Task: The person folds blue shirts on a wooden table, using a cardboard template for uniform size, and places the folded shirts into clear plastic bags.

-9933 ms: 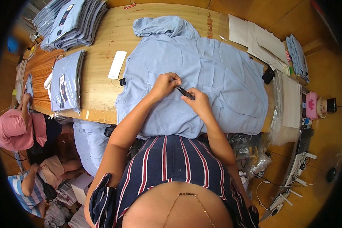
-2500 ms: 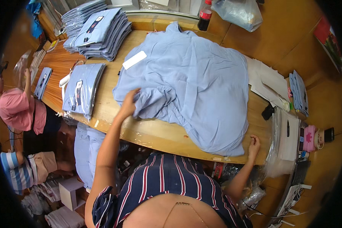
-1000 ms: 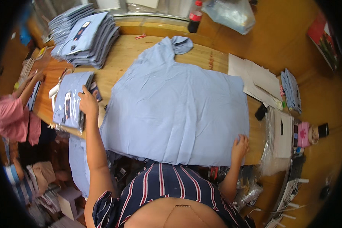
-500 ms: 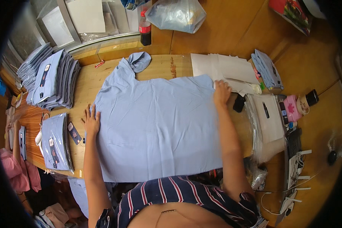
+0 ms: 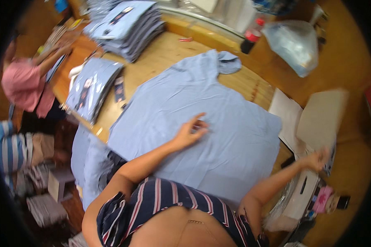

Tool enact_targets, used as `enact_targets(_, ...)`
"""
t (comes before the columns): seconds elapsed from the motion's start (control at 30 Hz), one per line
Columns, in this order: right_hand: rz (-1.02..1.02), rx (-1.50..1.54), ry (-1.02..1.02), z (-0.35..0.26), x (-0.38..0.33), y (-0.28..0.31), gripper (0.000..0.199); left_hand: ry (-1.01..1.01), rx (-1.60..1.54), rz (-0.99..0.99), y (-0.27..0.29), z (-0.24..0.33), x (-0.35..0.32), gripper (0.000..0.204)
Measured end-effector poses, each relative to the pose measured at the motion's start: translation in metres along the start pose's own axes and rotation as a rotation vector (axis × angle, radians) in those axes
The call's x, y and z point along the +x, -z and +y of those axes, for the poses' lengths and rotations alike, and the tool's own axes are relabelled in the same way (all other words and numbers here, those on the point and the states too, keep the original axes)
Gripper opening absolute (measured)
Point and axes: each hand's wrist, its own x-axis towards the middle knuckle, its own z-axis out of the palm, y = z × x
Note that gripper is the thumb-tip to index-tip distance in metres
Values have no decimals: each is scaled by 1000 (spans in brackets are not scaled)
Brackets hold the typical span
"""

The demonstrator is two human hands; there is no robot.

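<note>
One light blue shirt (image 5: 202, 123) lies spread flat, back up, on the wooden surface (image 5: 169, 53), collar at the far end. Left hand (image 5: 191, 131) rests on the shirt near its middle, grip loosely curled with fingers (image 5: 200, 123) bent, holding nothing; cloth lies under and all around it. Right hand (image 5: 317, 158) is off the shirt's right edge, blurred; grip state cannot be told. It sits just beside one cardboard sheet (image 5: 321, 117) and some white paper sheets (image 5: 286, 113), count unclear.

Counts: two stacks of folded blue shirts, a tall stack (image 5: 125, 22) far left of the left hand and a lower stack (image 5: 90, 86) near the surface's left edge. One dark bottle (image 5: 250, 36) with red cap, beyond the collar. One clear plastic bag (image 5: 294, 43) to the right of the bottle. One dark tag (image 5: 119, 88) between the lower stack and the shirt.

Room: wooden floor at right; a person in pink (image 5: 22, 82) works at the far left end of the surface; more blue cloth (image 5: 86, 164) hangs below the near edge.
</note>
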Motion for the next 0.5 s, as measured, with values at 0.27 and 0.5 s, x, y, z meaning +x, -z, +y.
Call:
enact_targets(0.27,-726,973,-1114,-132,-102,101,44,46,-883,-97,26,51,-29,98)
enact_targets(0.5,-1656,1104,-1535,-211,-186,124,36,365,-87,553,130,18,-108,32)
